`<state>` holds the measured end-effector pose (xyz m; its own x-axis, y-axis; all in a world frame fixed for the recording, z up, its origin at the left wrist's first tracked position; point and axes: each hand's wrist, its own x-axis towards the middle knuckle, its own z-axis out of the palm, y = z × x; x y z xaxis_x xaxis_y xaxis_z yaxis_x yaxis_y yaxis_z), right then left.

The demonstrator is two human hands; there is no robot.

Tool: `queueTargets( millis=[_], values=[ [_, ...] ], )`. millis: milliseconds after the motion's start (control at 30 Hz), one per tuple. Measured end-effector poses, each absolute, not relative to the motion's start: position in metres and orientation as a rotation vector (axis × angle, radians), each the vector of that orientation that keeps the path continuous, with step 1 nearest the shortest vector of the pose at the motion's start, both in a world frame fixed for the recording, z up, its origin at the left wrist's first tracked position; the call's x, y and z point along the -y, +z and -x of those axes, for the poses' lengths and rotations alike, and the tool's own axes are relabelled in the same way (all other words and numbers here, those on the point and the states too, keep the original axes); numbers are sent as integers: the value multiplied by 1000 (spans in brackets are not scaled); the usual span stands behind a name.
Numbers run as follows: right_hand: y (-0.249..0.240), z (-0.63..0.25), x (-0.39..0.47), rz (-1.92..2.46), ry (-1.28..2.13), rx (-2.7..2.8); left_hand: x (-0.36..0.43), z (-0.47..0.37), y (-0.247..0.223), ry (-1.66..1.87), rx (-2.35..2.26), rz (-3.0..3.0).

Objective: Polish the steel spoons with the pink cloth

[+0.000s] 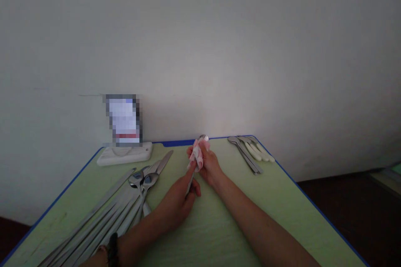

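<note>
Over the middle of the table, my left hand [181, 194] is closed around the handle of a metal spoon [189, 185], which points away from me. My right hand [210, 166] is closed on a pink and white cloth [197, 156] wrapped around the upper part of the spoon. Only the shiny rounded tip shows above the cloth; the stretch inside it is hidden. Left of my left hand lies a spread of long metal cutlery [109, 212], with spoons [150, 179] and a knife [165, 162] among it.
At the back right lie metal spoons [247, 158] beside several pieces with cream handles [253, 150]. A blurred phone-like screen [123, 121] stands on a white block [125, 154] at the back left. The green table [219, 233] has a blue edge and meets a wall [200, 50].
</note>
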<state>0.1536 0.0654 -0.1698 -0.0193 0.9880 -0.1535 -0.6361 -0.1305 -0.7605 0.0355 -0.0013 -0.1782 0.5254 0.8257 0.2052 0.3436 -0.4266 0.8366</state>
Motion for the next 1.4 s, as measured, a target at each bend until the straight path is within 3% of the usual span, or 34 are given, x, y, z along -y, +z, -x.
queueTargets(
  millis=[367, 533, 1100, 1400],
  values=[
    [-176, -180, -87, 807, 1350, 537, 10, -32, -172, 721, -886, -2051],
    [-169, -181, -83, 801, 1439, 522, 13, -31, -172, 698, -851, -2049],
    [-175, -183, -88, 760, 1476, 543, -8, -32, -167, 1037, -1072, -1389],
    [-173, -185, -89, 738, 1476, 449, -27, -36, -164, 706, -1262, -1558]
  ],
)
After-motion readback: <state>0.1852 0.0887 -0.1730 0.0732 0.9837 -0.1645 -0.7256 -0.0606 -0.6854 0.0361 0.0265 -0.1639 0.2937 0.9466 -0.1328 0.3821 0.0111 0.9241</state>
